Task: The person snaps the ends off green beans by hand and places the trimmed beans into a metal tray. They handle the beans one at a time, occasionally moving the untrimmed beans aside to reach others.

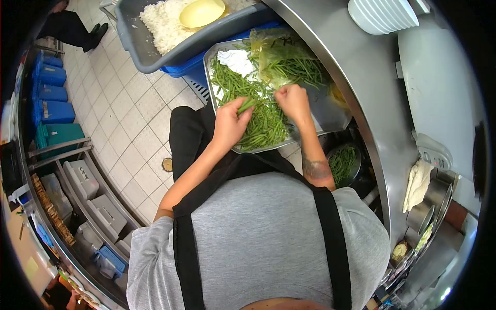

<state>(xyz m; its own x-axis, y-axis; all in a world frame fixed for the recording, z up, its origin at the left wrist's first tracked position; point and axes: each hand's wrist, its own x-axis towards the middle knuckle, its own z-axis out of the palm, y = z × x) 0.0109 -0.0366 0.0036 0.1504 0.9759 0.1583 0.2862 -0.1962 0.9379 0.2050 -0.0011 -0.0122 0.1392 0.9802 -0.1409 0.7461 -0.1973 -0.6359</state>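
Bright and deeper greens mix in the cut vegetables spread across a silver-grey tray, beside a translucent yellow bag and a white crumpled wrapping. Black apron straps cross a heathered grey T-shirt above black trousers. White rice and a pale yellow bowl brighten a slate-grey tub. Off-white floor tiles form a grid of darker lines. Blue bins line the left, with a teal-green one. White bowls top a brushed-silver worktop; a towel near the distorted right edge appears plain cream.
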